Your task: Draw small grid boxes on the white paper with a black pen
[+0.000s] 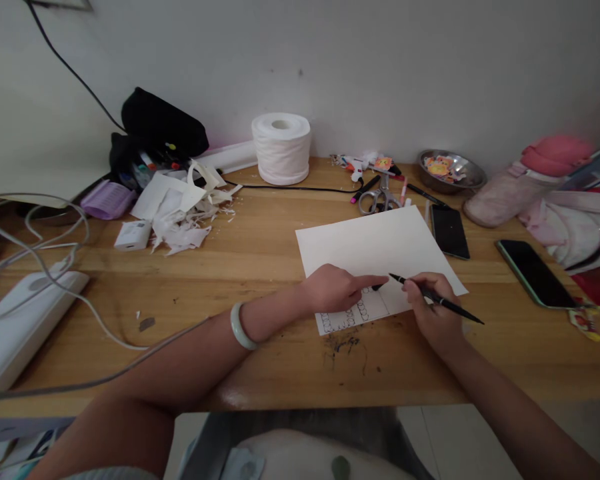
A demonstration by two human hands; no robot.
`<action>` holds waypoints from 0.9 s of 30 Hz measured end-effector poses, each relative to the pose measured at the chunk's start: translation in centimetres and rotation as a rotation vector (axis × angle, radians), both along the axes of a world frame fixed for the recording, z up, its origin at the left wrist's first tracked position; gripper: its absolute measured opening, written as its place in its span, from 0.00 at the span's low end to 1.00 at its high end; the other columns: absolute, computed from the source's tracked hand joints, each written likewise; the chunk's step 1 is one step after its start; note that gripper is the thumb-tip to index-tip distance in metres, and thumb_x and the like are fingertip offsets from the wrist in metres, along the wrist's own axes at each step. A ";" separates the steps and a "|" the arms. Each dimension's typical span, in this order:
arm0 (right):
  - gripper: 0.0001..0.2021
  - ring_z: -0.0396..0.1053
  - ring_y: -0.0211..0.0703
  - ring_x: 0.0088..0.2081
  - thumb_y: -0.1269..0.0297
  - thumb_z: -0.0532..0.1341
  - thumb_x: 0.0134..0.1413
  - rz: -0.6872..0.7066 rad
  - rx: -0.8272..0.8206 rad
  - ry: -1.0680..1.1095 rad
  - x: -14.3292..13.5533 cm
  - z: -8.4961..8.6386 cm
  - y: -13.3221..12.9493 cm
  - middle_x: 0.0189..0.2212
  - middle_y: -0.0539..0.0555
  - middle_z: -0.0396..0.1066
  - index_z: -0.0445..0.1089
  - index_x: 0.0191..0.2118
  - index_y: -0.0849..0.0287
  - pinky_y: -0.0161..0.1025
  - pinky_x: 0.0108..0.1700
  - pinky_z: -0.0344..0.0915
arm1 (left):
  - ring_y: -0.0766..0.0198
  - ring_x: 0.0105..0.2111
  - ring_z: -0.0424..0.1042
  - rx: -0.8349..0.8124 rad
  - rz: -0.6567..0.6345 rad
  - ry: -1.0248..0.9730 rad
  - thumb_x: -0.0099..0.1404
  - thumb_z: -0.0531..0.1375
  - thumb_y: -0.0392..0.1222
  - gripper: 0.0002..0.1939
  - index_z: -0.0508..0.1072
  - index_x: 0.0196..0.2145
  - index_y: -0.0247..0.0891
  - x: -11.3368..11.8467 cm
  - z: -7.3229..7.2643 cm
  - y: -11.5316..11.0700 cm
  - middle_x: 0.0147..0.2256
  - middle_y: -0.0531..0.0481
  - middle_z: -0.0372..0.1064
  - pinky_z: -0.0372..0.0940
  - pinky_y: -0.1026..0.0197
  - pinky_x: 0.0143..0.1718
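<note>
A white sheet of paper [365,243] lies at an angle on the wooden desk, with a ruled line and rows of small looped shapes drawn near its lower edge. Over its lower left part rests my left hand [333,288], index finger stretched along the sheet and the other fingers curled. A small black piece [377,287] shows beneath that finger; its kind is unclear. My right hand [437,313], at the sheet's right edge, grips a black pen [453,307]. The pen's tip points left, close to my left fingertip; whether it touches the paper is unclear.
Behind the paper are scissors [379,199], a glue gun [355,167] and a metal bowl [453,175]. Two phones [450,230] and a bottle [515,187] stand right. Left are paper scraps [180,207], a tissue roll [281,150] and a power strip [27,320] with cables.
</note>
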State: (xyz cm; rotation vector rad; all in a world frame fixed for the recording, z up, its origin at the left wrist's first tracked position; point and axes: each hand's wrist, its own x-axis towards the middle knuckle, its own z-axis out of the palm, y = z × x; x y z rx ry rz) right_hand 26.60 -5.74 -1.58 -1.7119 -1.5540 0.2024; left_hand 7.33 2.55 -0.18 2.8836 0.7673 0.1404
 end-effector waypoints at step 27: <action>0.10 0.68 0.43 0.35 0.58 0.56 0.49 0.224 -0.172 0.012 -0.2 0.2 0.4 0.33 0.52 0.68 0.64 0.37 0.55 0.39 0.36 0.65 | 0.70 0.19 0.63 0.073 -0.135 -0.043 0.62 0.46 0.37 0.26 0.49 0.58 0.50 -0.4 -0.3 0.1 0.21 0.56 0.67 0.51 0.69 0.20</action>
